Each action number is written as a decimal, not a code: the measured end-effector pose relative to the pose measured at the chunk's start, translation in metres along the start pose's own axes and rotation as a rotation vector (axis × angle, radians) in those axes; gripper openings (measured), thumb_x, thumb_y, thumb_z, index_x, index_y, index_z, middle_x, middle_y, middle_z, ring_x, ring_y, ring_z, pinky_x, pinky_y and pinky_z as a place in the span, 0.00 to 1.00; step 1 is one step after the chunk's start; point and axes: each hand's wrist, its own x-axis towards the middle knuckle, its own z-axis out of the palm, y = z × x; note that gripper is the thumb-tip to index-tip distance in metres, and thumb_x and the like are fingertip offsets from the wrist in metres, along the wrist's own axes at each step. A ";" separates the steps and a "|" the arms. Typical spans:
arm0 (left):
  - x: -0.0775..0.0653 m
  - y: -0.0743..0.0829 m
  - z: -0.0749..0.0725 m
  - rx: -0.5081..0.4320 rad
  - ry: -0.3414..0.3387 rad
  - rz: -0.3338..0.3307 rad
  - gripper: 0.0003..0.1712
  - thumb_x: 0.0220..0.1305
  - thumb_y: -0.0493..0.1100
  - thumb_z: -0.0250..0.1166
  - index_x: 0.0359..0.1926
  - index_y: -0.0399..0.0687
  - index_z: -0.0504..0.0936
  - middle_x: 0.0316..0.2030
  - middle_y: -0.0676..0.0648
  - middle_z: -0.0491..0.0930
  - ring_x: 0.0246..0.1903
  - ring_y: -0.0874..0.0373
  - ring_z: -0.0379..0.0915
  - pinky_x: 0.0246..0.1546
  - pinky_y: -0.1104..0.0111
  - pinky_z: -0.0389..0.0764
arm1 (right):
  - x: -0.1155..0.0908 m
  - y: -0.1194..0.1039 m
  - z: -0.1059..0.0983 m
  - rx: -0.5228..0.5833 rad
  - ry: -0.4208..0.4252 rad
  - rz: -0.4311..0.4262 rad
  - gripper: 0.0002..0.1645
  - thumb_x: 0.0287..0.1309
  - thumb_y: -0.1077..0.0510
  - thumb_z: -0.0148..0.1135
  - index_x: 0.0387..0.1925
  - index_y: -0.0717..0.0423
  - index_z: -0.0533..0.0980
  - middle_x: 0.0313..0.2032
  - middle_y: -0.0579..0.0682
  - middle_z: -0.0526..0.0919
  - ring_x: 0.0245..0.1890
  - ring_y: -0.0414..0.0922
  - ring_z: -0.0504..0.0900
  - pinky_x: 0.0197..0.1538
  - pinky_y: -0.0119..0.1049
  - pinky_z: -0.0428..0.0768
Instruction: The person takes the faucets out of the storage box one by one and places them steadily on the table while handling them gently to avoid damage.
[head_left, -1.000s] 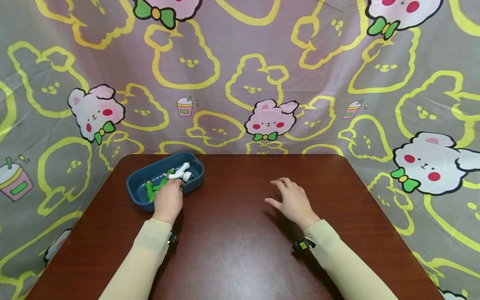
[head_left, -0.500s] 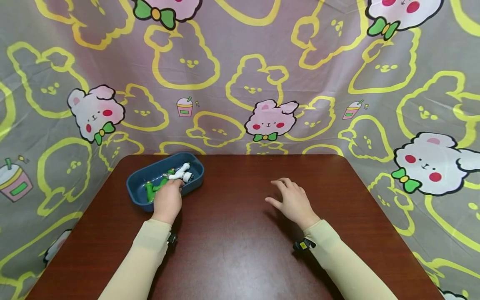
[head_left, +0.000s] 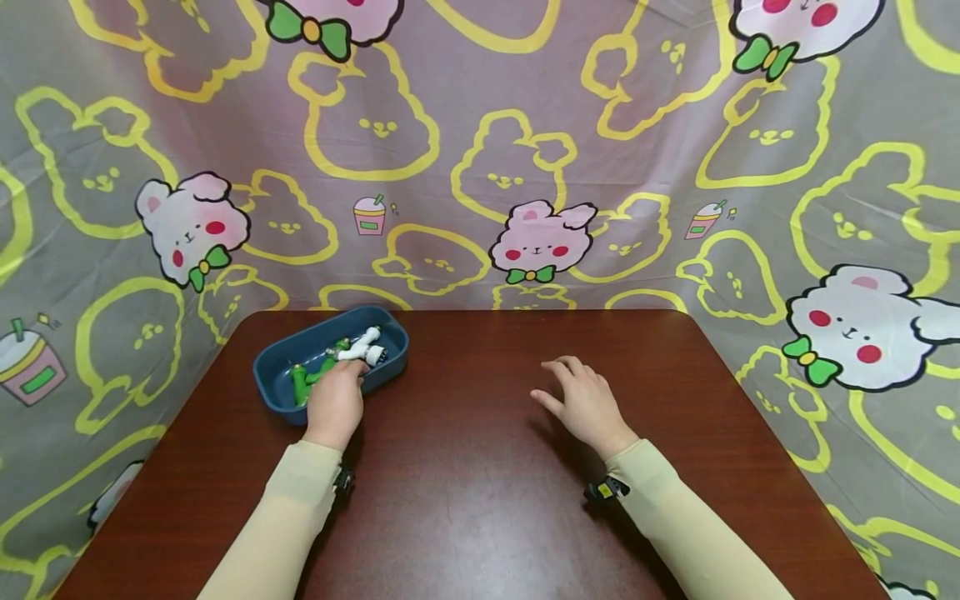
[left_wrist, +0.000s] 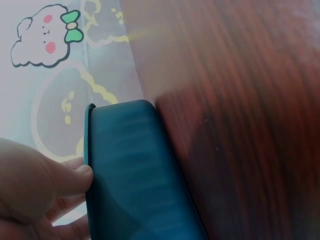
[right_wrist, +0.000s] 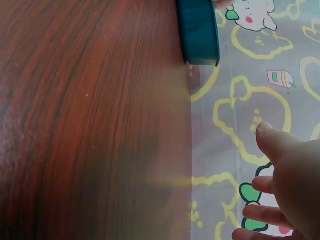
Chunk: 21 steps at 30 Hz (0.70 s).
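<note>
At the far left of the table stands a dark blue oblong plastic tub [head_left: 276, 379]. My left hand [head_left: 335, 406] grips its near long rim. In the left wrist view the thumb [left_wrist: 72, 181] lies against the outside of the tub wall [left_wrist: 135, 165], while the other fingers reach over the inner side. Inside the tub lie a white branched piece [head_left: 358, 348] with a dark-dotted round end and a green branched piece [head_left: 302, 385]; the hand partly hides the green one. My right hand [head_left: 588, 407] hovers over the table's right half, fingers spread and holding nothing.
The dark red-brown wooden table [head_left: 480, 483] has rounded far corners. A grey cloth [head_left: 450, 100] printed with cartoon bears and rabbits hangs behind it and along both sides. Each wrist wears a small dark device [head_left: 607, 489] on a strap.
</note>
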 end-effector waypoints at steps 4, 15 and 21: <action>-0.002 0.000 0.000 -0.004 0.004 0.004 0.11 0.66 0.27 0.61 0.45 0.36 0.86 0.42 0.35 0.85 0.40 0.35 0.83 0.41 0.44 0.82 | 0.000 -0.001 0.000 0.004 -0.015 0.003 0.33 0.65 0.38 0.68 0.64 0.52 0.78 0.59 0.58 0.79 0.55 0.60 0.82 0.55 0.61 0.79; -0.004 0.005 0.000 -0.006 -0.008 0.031 0.11 0.66 0.27 0.61 0.46 0.37 0.85 0.43 0.36 0.86 0.39 0.36 0.83 0.39 0.45 0.83 | 0.001 -0.003 -0.001 0.003 -0.002 -0.011 0.31 0.67 0.40 0.66 0.63 0.52 0.78 0.59 0.58 0.80 0.55 0.59 0.82 0.55 0.60 0.80; -0.005 0.009 0.001 -0.024 -0.020 0.047 0.11 0.66 0.27 0.62 0.46 0.37 0.85 0.44 0.37 0.86 0.40 0.36 0.84 0.40 0.45 0.83 | 0.002 -0.005 -0.001 0.023 0.004 -0.012 0.30 0.68 0.40 0.66 0.62 0.53 0.79 0.58 0.57 0.80 0.55 0.58 0.82 0.56 0.60 0.79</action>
